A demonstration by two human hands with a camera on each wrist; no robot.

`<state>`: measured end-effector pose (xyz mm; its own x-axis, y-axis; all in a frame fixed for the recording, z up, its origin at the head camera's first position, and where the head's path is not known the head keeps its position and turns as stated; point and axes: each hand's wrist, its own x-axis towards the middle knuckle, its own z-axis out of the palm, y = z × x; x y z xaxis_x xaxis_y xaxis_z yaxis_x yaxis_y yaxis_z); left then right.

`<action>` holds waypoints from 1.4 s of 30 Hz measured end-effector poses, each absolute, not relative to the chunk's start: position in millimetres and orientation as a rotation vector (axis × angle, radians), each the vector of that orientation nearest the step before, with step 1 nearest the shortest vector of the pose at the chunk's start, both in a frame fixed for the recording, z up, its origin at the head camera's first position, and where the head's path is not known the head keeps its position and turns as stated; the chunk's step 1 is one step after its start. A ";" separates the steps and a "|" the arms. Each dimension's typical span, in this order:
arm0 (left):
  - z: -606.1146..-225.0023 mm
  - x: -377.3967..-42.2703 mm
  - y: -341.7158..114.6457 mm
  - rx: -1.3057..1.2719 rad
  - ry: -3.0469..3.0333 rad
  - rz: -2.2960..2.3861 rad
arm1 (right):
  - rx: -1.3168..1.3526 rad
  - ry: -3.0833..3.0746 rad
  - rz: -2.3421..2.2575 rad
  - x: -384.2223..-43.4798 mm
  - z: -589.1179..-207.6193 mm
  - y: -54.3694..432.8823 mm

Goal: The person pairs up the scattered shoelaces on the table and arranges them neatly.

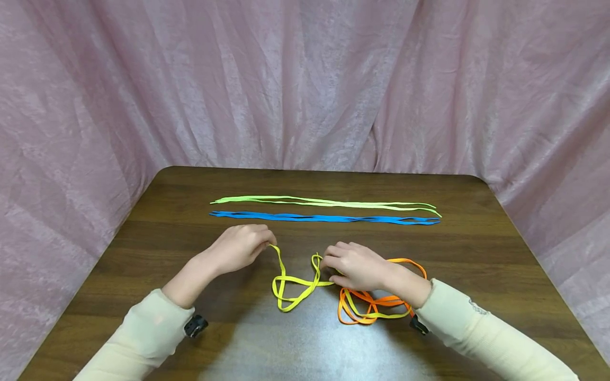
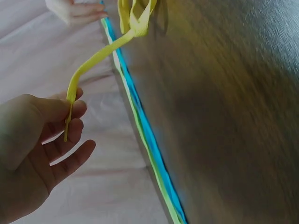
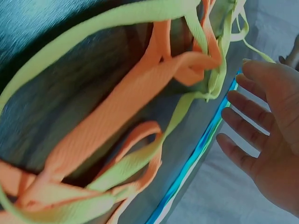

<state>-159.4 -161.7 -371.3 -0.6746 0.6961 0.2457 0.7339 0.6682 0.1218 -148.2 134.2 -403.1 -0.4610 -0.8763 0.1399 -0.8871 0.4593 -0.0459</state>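
Observation:
My left hand [image 1: 243,246] pinches one end of a yellow shoelace [image 1: 282,263] between thumb and fingers, with the tip hanging below the pinch in the left wrist view. From there the lace runs into loose loops on the table. Beside those loops is my right hand [image 1: 355,267], its fingers loosely bent and spread; the right wrist view shows nothing held in it. An orange shoelace [image 1: 392,300] lies coiled under and around the right wrist, with yellow lace [image 3: 135,161] tangled through it.
Beyond the hands, blue shoelaces [image 1: 324,218] lie stretched straight across the wooden table [image 1: 157,238]. Light green shoelaces [image 1: 343,203] run alongside, farther back. A pink curtain [image 1: 286,84] hangs behind the table. Small black devices [image 1: 195,326] are strapped at both wrists.

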 end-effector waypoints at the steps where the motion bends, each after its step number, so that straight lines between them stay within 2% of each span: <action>1: -370.0 -158.9 -164.3 -1.160 -2.694 -0.310 | 1.586 -2.593 0.161 -148.0 -403.7 132.3; 11: -360.5 -154.7 -191.8 -1.066 -2.675 -0.319 | 1.629 -2.587 0.129 -149.2 -407.0 119.5; 29: -354.1 -150.9 -241.3 -0.824 -2.738 -0.372 | 1.556 -2.573 0.022 -160.2 -420.2 121.7; 42: -365.7 -153.4 -267.1 -0.683 -2.826 -0.394 | 1.497 -2.609 0.133 -160.2 -416.4 136.5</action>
<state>-153.4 -267.1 -365.7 -0.8714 0.4158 0.2604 0.4712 0.8571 0.2083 -160.2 136.5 -416.4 -0.4993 -0.8522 0.1566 -0.8637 0.5039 -0.0112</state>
